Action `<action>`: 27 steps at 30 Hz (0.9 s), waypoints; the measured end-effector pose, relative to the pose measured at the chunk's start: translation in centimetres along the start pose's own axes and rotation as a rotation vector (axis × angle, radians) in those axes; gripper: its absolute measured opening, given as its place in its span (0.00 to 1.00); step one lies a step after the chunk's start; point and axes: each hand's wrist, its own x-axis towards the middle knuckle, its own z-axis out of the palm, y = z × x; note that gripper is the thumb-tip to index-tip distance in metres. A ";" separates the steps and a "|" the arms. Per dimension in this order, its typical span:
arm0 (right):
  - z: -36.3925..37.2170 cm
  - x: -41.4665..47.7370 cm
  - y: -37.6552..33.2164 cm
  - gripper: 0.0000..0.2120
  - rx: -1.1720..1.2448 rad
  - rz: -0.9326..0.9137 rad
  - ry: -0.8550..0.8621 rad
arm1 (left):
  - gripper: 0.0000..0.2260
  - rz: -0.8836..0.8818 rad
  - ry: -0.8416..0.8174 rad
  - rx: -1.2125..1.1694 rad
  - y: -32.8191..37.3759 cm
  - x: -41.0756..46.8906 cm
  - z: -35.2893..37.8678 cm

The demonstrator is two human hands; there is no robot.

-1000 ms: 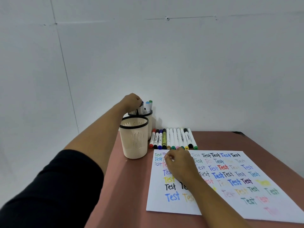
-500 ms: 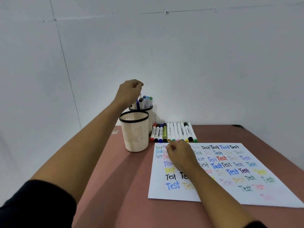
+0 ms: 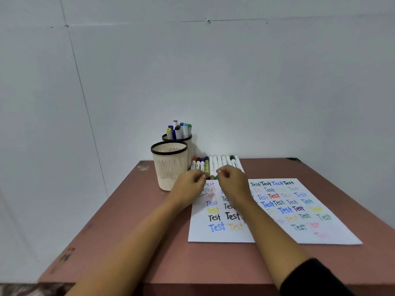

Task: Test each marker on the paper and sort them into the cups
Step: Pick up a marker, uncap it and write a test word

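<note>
the left hand [image 3: 188, 186] has come down from the back cup [image 3: 189, 144] of two to the right hand [image 3: 232, 181], at the near ends of about eleven markers [image 3: 220, 162] lying in a row on the desk [image 3: 149, 231] above one paper [image 3: 277, 233], both hands with curled fingers, and i cannot tell if they hold anything.

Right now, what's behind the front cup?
A second cup holding capped markers that stick up above its rim. The front cup covers most of its body, so its base cannot be seen.
</note>
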 end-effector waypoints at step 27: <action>-3.0 9.6 4.6 0.13 -0.449 0.287 -0.206 | 0.12 -0.234 0.043 -0.302 -3.4 0.1 1.5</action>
